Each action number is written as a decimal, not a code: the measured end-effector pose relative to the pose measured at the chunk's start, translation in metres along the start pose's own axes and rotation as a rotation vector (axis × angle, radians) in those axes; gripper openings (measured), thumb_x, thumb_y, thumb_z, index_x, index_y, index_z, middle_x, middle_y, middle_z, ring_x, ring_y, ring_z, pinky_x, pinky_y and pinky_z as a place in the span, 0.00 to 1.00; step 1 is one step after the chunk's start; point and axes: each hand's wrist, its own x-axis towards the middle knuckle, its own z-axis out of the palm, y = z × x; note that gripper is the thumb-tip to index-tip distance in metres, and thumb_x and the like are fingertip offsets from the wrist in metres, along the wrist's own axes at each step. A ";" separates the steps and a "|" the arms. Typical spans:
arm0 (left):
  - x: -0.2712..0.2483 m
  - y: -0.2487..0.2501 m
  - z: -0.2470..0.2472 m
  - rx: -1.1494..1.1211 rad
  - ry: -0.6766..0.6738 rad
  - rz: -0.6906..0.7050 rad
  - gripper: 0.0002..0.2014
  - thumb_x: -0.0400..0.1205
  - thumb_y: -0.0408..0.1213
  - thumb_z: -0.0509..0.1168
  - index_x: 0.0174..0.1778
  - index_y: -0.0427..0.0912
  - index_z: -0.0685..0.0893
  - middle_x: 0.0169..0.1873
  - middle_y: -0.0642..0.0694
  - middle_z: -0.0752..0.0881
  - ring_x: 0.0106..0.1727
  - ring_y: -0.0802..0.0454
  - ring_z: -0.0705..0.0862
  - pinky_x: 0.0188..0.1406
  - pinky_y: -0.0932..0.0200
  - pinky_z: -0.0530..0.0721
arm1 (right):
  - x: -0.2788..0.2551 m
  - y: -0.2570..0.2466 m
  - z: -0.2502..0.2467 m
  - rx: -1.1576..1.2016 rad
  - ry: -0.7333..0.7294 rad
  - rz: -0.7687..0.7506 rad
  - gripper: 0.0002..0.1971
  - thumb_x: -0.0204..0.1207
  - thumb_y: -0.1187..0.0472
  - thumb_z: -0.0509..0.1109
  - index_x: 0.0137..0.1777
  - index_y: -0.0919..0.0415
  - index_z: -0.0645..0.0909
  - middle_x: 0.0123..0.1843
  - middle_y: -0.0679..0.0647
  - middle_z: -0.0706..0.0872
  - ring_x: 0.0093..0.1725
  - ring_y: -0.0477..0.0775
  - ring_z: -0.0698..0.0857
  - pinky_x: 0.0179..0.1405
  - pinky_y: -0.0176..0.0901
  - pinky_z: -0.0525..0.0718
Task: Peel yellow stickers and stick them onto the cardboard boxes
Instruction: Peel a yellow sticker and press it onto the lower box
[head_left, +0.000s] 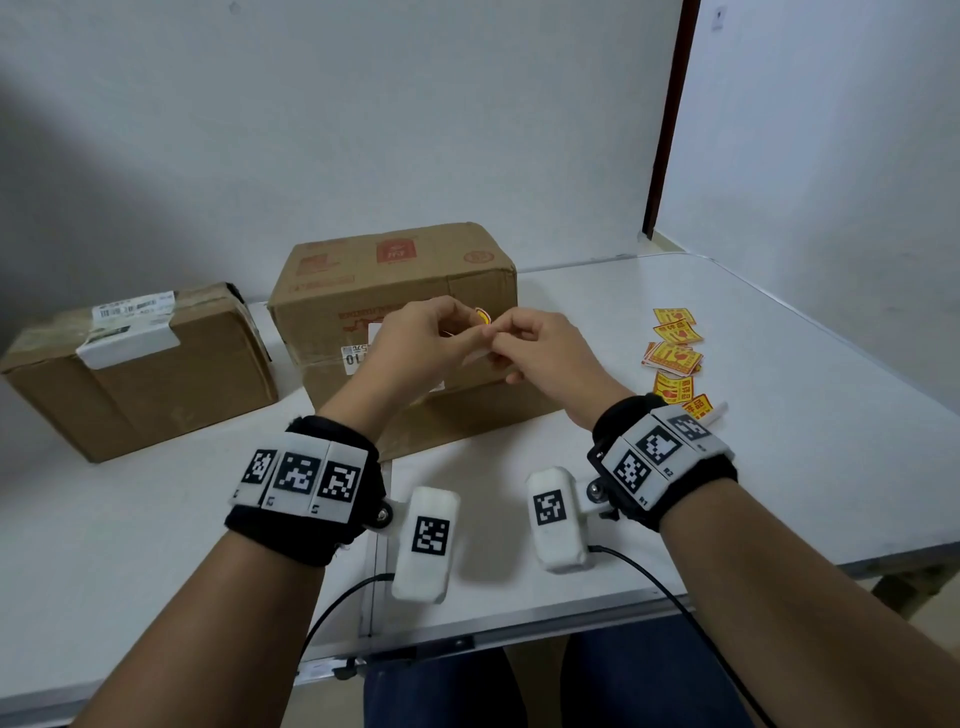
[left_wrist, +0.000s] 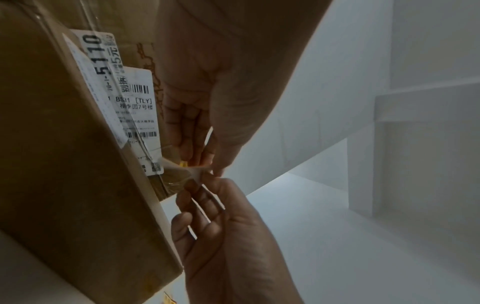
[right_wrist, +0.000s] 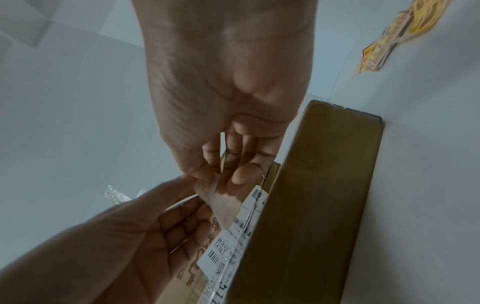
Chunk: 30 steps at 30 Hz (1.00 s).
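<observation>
Both hands meet in front of the large cardboard box (head_left: 395, 280). My left hand (head_left: 467, 327) pinches a yellow sticker (head_left: 482, 315) at its fingertips. My right hand (head_left: 501, 340) pinches the white backing paper (head_left: 475, 358), which hangs between the two hands. In the left wrist view the left hand (left_wrist: 207, 164) comes in from the top, with a yellow sliver of the sticker (left_wrist: 183, 164) under its fingers and the backing paper (left_wrist: 194, 172) beside the box's shipping label (left_wrist: 137, 107). In the right wrist view the backing paper (right_wrist: 221, 205) hangs from the right hand (right_wrist: 207, 179).
A smaller cardboard box (head_left: 140, 364) with a white label sits to the left on the white table (head_left: 779, 441). A loose pile of yellow stickers (head_left: 675, 353) lies to the right of the hands. The wall stands close behind the boxes.
</observation>
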 end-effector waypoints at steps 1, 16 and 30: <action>0.000 0.001 0.000 0.009 -0.001 -0.002 0.09 0.79 0.47 0.71 0.48 0.47 0.90 0.38 0.53 0.90 0.40 0.58 0.85 0.39 0.64 0.80 | -0.001 0.000 0.000 -0.023 -0.016 -0.013 0.06 0.78 0.62 0.68 0.42 0.55 0.85 0.36 0.51 0.88 0.37 0.44 0.85 0.34 0.34 0.83; 0.002 0.005 -0.007 0.236 -0.007 0.078 0.05 0.78 0.41 0.71 0.46 0.46 0.91 0.40 0.49 0.91 0.44 0.56 0.88 0.45 0.64 0.84 | -0.002 0.000 0.001 0.002 -0.067 -0.050 0.10 0.83 0.58 0.64 0.42 0.55 0.85 0.37 0.51 0.88 0.39 0.45 0.86 0.35 0.35 0.83; -0.001 -0.008 -0.024 -0.398 -0.263 -0.280 0.04 0.79 0.33 0.71 0.40 0.37 0.89 0.36 0.43 0.89 0.34 0.57 0.84 0.42 0.65 0.84 | -0.004 0.003 0.004 0.028 -0.036 -0.005 0.09 0.81 0.62 0.66 0.42 0.64 0.84 0.31 0.50 0.83 0.31 0.41 0.80 0.32 0.28 0.78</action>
